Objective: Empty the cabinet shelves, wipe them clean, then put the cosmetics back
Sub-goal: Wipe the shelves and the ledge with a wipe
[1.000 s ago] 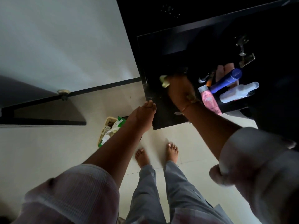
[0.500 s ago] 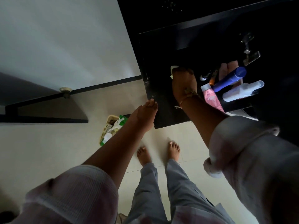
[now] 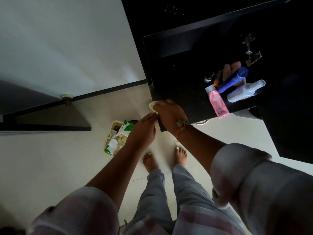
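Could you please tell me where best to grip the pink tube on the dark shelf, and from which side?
I'd pinch the pink tube by its flat crimped end, from the front edge of the shelf: that end reaches the edge and is free, while its white cap lies close beside the blue tube and spray bottle.

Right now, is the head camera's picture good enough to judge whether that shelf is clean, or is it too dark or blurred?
Head view: too dark, the black shelf shows no surface detail, while the floor is bright; the right hand and its cloth look slightly soft; the pink tube is sharp enough to read; the wide lens stretches the right sleeve.
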The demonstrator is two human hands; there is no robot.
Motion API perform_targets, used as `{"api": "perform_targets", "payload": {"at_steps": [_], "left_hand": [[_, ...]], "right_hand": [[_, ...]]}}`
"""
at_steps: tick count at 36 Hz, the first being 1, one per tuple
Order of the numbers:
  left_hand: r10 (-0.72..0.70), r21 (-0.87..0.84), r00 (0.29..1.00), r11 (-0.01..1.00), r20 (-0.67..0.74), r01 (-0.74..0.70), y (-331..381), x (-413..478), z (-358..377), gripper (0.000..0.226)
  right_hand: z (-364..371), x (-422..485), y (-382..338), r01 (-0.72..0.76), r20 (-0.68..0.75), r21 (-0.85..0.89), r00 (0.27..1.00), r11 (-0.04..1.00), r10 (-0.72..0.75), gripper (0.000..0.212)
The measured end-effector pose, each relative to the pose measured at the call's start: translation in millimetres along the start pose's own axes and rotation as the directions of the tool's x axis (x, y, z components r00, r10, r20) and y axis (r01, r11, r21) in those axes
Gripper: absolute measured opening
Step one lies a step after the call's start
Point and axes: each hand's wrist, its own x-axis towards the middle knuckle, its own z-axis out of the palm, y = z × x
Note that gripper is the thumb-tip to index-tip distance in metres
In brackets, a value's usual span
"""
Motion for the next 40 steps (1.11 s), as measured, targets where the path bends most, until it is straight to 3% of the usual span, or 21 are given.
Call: {"api": "perform_targets", "payload": {"at_steps": [4, 7, 9, 13, 19, 23, 25, 28, 32, 34, 37, 40], "left_hand": [[-0.063, -0.085, 0.997, 0.995, -0.052, 0.059, 3.9, -24.7, 6.1, 0.036], [-0.136, -0.121, 0.988, 0.985, -0.074, 0.126, 5.1, -34.4, 6.8, 0.029], [-0.180, -0.133, 0.980, 0.977, -0.079, 0.169, 2.5, -37.6, 8.3, 0.029], [-0.274, -0.208, 0.958, 0.945, -0.084, 0.253, -3.3, -41.7, 6.7, 0.025], [-0.416, -0.416, 0.909, 0.821, 0.036, 0.392, -10.1, -54.6, -1.1, 0.030], [-0.523, -0.579, 0.842, 0.648, 0.135, 0.495, -20.0, -66.4, -2.3, 0.015], [-0.573, -0.745, 0.782, 0.404, 0.246, 0.531, -25.4, -75.4, -1.6, 0.007], [-0.594, -0.854, 0.724, 0.114, 0.350, 0.507, -39.4, -91.3, 2.4, 0.021], [-0.660, -0.866, 0.633, -0.054, 0.404, 0.497, -71.3, -105.0, 19.1, 0.033], [-0.693, -0.868, 0.603, -0.065, 0.395, 0.493, -90.3, -109.2, 31.1, 0.037], [-0.750, -0.862, 0.590, 0.052, 0.300, 0.505, -112.0, -113.4, 38.0, 0.025], [-0.766, -0.837, 0.612, 0.194, 0.197, 0.512, -143.4, -109.7, 59.2, 0.030]], "right_hand": [[-1.4, -30.3, -6.5, 0.014, 0.081, 0.141, 0.996, 0.990, -0.026, 0.036], [-6.0, -43.3, -7.8, -0.014, 0.124, 0.138, 0.992, 0.990, -0.003, 0.047], [-8.2, -44.5, -3.1, -0.084, 0.049, 0.101, 0.996, 0.991, 0.079, 0.033], [-14.1, -41.4, 2.8, -0.245, -0.055, 0.046, 0.967, 0.969, 0.247, 0.033], [3.2, -56.6, -30.9, -0.037, 0.035, 0.082, 0.999, 0.996, 0.035, 0.033], [12.2, -58.0, -58.2, -0.117, 0.123, 0.221, 0.988, 0.968, 0.091, 0.031], [19.7, -56.0, -73.3, -0.130, 0.192, 0.236, 0.978, 0.963, 0.085, 0.023], [33.7, -56.1, -96.2, -0.162, 0.245, 0.303, 0.966, 0.939, 0.087, 0.018], [54.6, -57.3, -121.1, -0.231, 0.305, 0.402, 0.946, 0.886, 0.108, 0.023], [65.1, -55.2, -129.6, -0.247, 0.345, 0.418, 0.934, 0.874, 0.099, 0.030], [78.1, -49.8, -139.5, -0.208, 0.386, 0.390, 0.921, 0.897, 0.046, 0.031], [92.1, -43.5, -143.2, -0.208, 0.399, 0.363, 0.916, 0.908, 0.051, 0.033]]}}
